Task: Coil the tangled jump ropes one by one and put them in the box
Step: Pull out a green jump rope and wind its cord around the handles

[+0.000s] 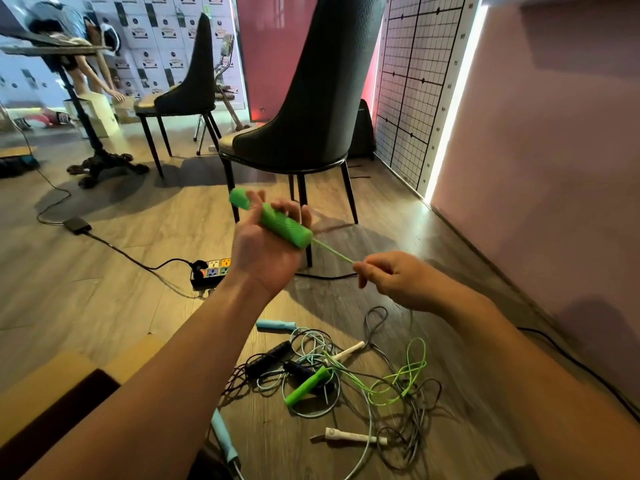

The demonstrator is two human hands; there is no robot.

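Observation:
My left hand [266, 251] is raised, palm up, and grips a green jump-rope handle [284, 225]. A thin green cord [332, 252] runs from the handle's end to my right hand [391, 277], which pinches it. On the floor below lies a tangle of jump ropes [346, 379]: the second green handle [306, 386] with looped green cord [405, 379], light blue handles [275, 324], white handles [356, 437] and black handles [268, 358]. The open cardboard box [52, 386] sits at the lower left, partly hidden by my left forearm.
Two dark chairs [311, 109] stand ahead on the wooden floor. A power strip [211, 271] with black cables lies left of my left hand. A pedestal table base [100, 161] is at the far left. A pink wall [536, 168] closes off the right side.

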